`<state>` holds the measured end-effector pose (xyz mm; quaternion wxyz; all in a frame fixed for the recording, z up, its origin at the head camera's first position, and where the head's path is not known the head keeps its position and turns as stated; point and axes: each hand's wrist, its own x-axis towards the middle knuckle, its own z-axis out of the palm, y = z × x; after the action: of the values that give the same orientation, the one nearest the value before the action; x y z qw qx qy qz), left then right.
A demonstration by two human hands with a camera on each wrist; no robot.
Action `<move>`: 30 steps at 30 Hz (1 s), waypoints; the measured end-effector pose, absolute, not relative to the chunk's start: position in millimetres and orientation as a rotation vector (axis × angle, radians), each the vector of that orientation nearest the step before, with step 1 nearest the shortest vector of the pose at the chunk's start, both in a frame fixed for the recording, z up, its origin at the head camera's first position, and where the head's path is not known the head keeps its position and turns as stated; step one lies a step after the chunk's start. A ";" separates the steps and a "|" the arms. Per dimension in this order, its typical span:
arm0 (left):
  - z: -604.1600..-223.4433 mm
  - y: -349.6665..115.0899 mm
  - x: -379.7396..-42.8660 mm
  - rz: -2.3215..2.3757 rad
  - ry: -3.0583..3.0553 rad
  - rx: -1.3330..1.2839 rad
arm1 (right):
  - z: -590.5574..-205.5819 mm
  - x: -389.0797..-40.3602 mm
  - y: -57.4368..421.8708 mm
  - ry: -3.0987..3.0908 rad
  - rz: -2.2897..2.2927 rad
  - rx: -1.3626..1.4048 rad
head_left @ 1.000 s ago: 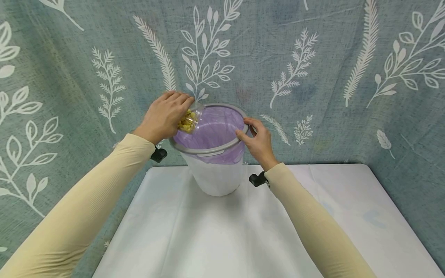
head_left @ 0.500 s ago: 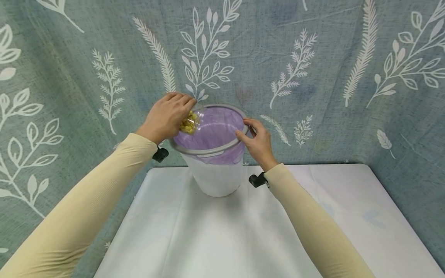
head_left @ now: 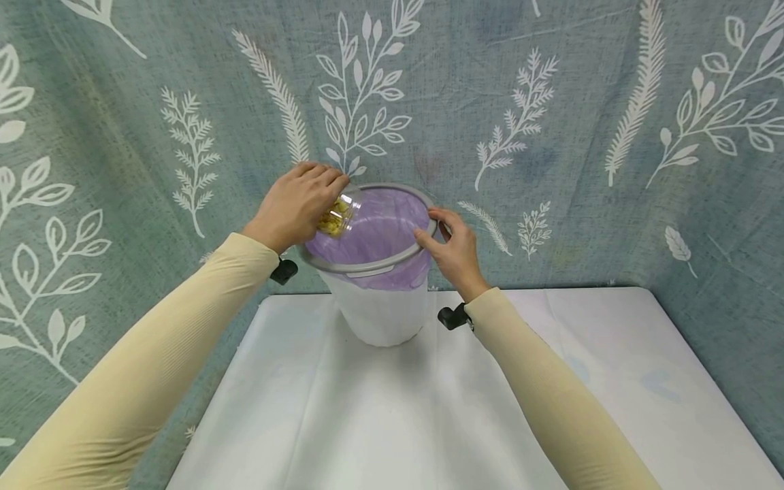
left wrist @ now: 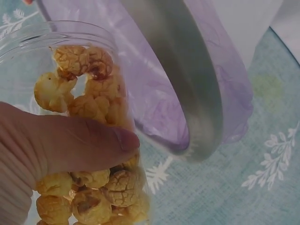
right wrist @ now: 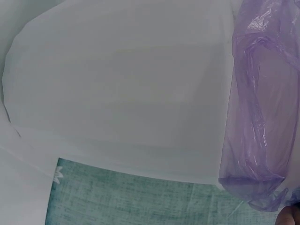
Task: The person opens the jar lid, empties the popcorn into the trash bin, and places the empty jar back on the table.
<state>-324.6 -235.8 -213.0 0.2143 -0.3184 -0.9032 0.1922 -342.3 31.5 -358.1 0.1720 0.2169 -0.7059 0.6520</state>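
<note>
My left hand grips a clear jar of popcorn, tipped on its side with its mouth over the left part of a white trash bin. The left wrist view shows my thumb across the jar's wall and round browned popcorn inside. A purple trash bag lines the bin and folds out under its grey rim ring. On the bin's right side, my right hand pinches the rim between thumb and fingers. Only a fingertip of it shows in the right wrist view. The bin's bottom inside is hidden.
The bin stands upright near the back edge of a table with a white cover. Behind it hangs a green-blue cloth with white leaf prints, which also runs along both sides.
My left hand and the jar have shifted slightly right over the bin. My right hand keeps its place on the rim, and the bin has not visibly moved.
</note>
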 end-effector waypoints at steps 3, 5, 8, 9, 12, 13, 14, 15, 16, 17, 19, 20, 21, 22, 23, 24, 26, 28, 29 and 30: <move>-212.4 -234.1 -325.1 0.536 -2.504 -0.889 | -358.0 -342.6 31.7 -2.001 1.849 0.615; -212.4 -233.4 -325.3 0.534 -2.501 -0.893 | -357.9 -342.4 31.6 -2.000 1.852 0.613; -213.2 -233.2 -325.5 0.534 -2.494 -0.901 | -357.4 -341.9 31.6 -1.995 1.866 0.614; -213.5 -233.2 -325.5 0.535 -2.492 -0.903 | -357.5 -341.9 31.6 -1.995 1.870 0.613; -214.3 -233.2 -325.3 0.542 -2.485 -0.907 | -357.4 -341.9 31.7 -1.994 1.878 0.612; -214.3 -233.1 -325.3 0.545 -2.484 -0.908 | -357.3 -342.0 31.8 -1.994 1.879 0.611; -214.2 -232.9 -325.2 0.548 -2.483 -0.909 | -357.4 -342.2 31.7 -1.992 1.881 0.610; -214.1 -232.6 -325.2 0.554 -2.482 -0.911 | -357.7 -342.3 31.8 -1.990 1.884 0.611; -213.8 -232.4 -325.0 0.561 -2.482 -0.912 | -357.7 -342.4 31.7 -1.986 1.886 0.613; -213.4 -232.2 -324.7 0.569 -2.483 -0.912 | -357.9 -342.4 31.7 -1.983 1.888 0.616; -212.7 -231.7 -324.3 0.587 -2.484 -0.913 | -358.2 -342.9 31.5 -1.973 1.895 0.624; -212.4 -231.4 -324.0 0.594 -2.485 -0.913 | -358.5 -343.0 31.5 -1.970 1.896 0.626; -212.1 -231.1 -323.6 0.603 -2.486 -0.912 | -358.5 -343.0 31.5 -1.968 1.896 0.628; -211.8 -230.9 -323.7 0.610 -2.484 -0.914 | -358.6 -343.1 31.5 -1.970 1.894 0.627; -211.5 -230.6 -323.7 0.619 -2.483 -0.914 | -358.4 -342.8 31.6 -1.972 1.892 0.624; -211.3 -230.1 -323.6 0.627 -2.481 -0.915 | -358.3 -342.6 31.6 -1.975 1.890 0.619; -210.9 -229.1 -323.5 0.642 -2.474 -0.916 | -358.2 -342.3 31.7 -1.981 1.886 0.611; -210.6 -227.9 -323.5 0.654 -2.465 -0.920 | -358.1 -342.3 31.6 -1.985 1.881 0.605; -210.5 -227.2 -323.3 0.657 -2.463 -0.920 | -358.0 -342.3 31.5 -1.985 1.878 0.604; -210.4 -226.7 -323.2 0.658 -2.462 -0.921 | -358.2 -342.6 31.5 -1.986 1.877 0.604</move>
<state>-323.2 -226.7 -210.4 0.2144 -0.3319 -0.8875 0.2371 -342.6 31.5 -358.2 0.1709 0.2127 -0.6992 0.6608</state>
